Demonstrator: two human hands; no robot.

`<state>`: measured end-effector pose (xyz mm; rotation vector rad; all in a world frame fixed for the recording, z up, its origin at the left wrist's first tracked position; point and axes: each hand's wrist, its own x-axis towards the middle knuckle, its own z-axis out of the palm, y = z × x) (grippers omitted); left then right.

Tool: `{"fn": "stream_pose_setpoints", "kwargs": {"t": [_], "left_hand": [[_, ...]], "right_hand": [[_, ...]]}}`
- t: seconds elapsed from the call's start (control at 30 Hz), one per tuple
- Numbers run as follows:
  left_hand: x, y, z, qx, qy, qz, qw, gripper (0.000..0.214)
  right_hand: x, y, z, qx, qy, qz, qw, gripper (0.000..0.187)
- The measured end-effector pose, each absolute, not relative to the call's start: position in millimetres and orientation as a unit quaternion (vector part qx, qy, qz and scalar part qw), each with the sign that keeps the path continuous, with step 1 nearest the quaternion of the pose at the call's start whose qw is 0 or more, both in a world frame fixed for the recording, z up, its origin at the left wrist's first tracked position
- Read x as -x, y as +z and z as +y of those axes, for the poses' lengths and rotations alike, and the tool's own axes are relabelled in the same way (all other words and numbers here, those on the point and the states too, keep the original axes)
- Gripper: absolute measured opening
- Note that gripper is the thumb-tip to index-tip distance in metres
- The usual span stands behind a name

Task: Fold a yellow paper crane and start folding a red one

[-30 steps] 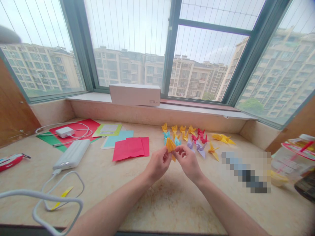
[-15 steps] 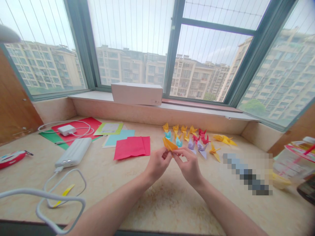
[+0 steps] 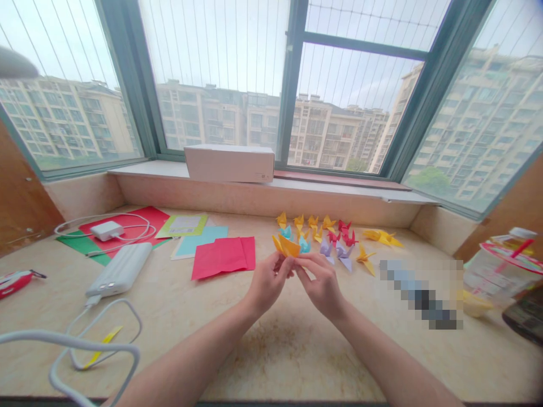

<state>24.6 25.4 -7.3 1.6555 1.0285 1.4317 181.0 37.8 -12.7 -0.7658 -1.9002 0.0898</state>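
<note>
Forearms enter from the lower edge and converge above a cream marble-patterned counter (image 3: pixel 271 353). With the clock centred on the hands and 12 o'clock towards the window, the left hand (image 3: pixel 268 284) and right hand (image 3: pixel 321 285) are curled, not spread, and nearly meet, their fingertips pinching an orange folded-paper crane (image 3: pixel 287 246) at the centre, its pointed wings spread. A looped white cable (image 3: pixel 63 337) lies at 8 o'clock, beside a narrow yellow paper strip (image 3: pixel 104 346); a ribbed white power bank (image 3: pixel 119 270) sits at 9 o'clock. Folded work appears from 12 to 2 o'clock: rows of small yellow cranes (image 3: pixel 382 237), pale blue cranes (image 3: pixel 304 245), red cranes (image 3: pixel 344 234) and lilac cranes (image 3: pixel 335 254), all apparently complete. Flat paper remains unfolded at 10 o'clock: a crimson sheet stack (image 3: pixel 223 258), a pale blue sheet (image 3: pixel 199 242), and red (image 3: pixel 127 223) and green sheets (image 3: pixel 80 244) beneath a white charger (image 3: pixel 107 230). At 3 o'clock lies a pixelated object (image 3: pixel 418 294), too obscured to identify, with a clear plastic cup (image 3: pixel 500 271) beyond it. A white cardboard box (image 3: pixel 229 164) stands on the sill below the green-framed window (image 3: pixel 220 73).
</note>
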Motion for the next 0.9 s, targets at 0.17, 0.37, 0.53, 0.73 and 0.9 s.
{"fn": "stream_pose_setpoints", "kwargs": {"t": [0.17,0.37,0.53,0.73,0.9], "left_hand": [[-24,-10,31,-0.653,0.554,0.394,0.334,0.030],[-23,-10,34,-0.665,0.567,0.381,0.300,0.028],[-20,-10,31,-0.676,0.563,0.393,0.268,0.031],[-19,-13,32,-0.681,0.571,0.370,0.272,0.026],[-20,-14,32,-0.674,0.593,0.368,0.241,0.017]], "right_hand": [[-182,-12,39,0.340,0.057,-0.763,0.546,0.013],[-182,-6,37,0.367,0.029,-0.711,0.599,0.026],[-186,2,35,0.350,-0.049,-0.739,0.573,0.012],[-188,4,33,0.307,-0.077,-0.772,0.550,0.008],[-188,3,31,0.289,-0.098,-0.770,0.561,0.015]]}}
